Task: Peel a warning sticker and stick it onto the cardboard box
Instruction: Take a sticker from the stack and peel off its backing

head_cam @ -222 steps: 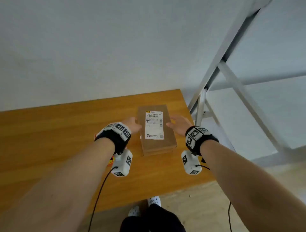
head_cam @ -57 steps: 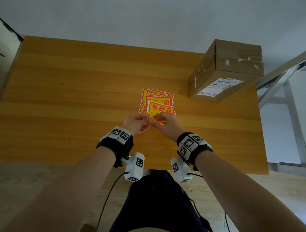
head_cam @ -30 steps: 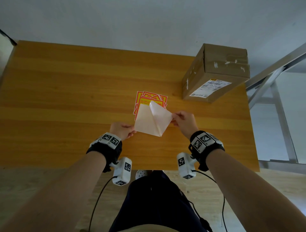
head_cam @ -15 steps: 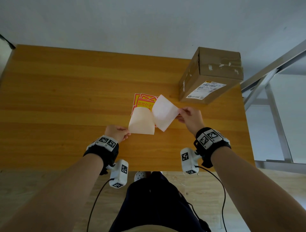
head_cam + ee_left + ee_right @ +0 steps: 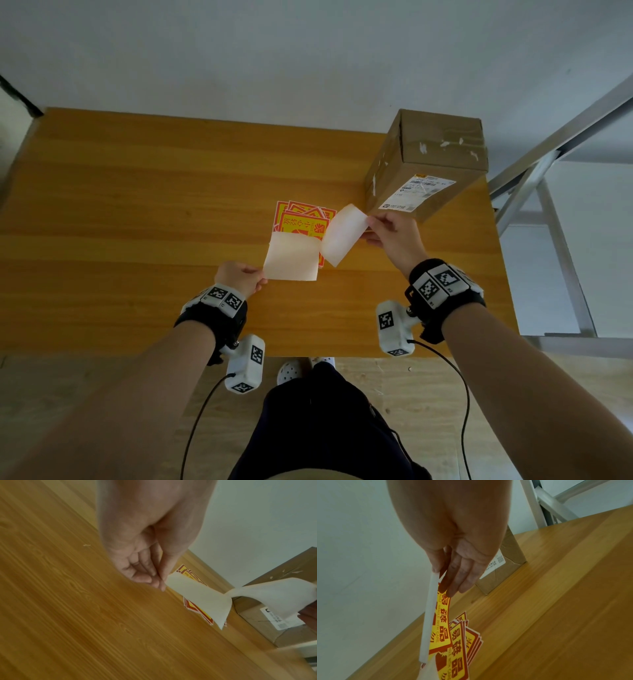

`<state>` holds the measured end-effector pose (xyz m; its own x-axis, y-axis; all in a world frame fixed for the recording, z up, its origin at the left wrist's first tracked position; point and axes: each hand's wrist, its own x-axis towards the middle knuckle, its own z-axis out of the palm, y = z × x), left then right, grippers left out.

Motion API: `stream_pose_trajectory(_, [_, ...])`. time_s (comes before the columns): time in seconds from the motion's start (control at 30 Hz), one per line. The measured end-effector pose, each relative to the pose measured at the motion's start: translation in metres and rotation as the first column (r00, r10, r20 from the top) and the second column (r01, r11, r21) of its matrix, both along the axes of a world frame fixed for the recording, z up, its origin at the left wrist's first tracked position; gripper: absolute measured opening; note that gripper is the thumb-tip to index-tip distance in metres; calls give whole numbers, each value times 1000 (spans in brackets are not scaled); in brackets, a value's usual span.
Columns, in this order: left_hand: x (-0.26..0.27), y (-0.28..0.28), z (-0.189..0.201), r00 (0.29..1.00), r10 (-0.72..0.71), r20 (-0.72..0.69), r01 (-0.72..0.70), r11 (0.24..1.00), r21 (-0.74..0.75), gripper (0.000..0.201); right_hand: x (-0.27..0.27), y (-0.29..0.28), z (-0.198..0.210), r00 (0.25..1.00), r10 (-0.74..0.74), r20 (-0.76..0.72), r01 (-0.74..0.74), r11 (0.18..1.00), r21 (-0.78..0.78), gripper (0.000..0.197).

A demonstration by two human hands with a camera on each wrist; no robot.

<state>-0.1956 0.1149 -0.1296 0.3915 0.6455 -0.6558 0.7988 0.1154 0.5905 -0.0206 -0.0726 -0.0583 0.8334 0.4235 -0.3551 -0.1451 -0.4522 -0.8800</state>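
Above the wooden table point(image 5: 137, 212), my left hand point(image 5: 262, 275) pinches the near corner of a pale backing sheet point(image 5: 291, 258). My right hand point(image 5: 370, 228) pinches a corner of the warning sticker point(image 5: 342, 233), which shows its white sticky side in the head view and its red-and-yellow print point(image 5: 442, 622) in the right wrist view. Sticker and backing still meet along one edge. The cardboard box point(image 5: 431, 157), with a white shipping label point(image 5: 416, 192), stands at the table's far right, just beyond my right hand.
A fanned stack of several red-and-yellow stickers point(image 5: 301, 216) lies on the table under the held sheet. A white wall runs behind the table. A grey metal frame point(image 5: 548, 192) stands to the right of the table edge.
My hands have drawn further apart. The right hand has moved right towards the box, and more of the sticker has come off the backing.
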Motion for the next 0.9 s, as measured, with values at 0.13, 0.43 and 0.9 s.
stream_pose_trajectory(0.13, [-3,0,9,998,-54,16,53,997,54,14,-3,0,9,999,24,49,-25,1000,15,10])
stream_pose_trajectory(0.43, [-6,-4,9,996,-87,5,86,989,121,8,6,-14,14,998,-9,69,10,1000,-11,16])
stream_pose_trajectory(0.9, [-3,-9,9,988,-142,-60,149,978,147,7,20,-34,20,995,-3,101,5,1000,-18,17])
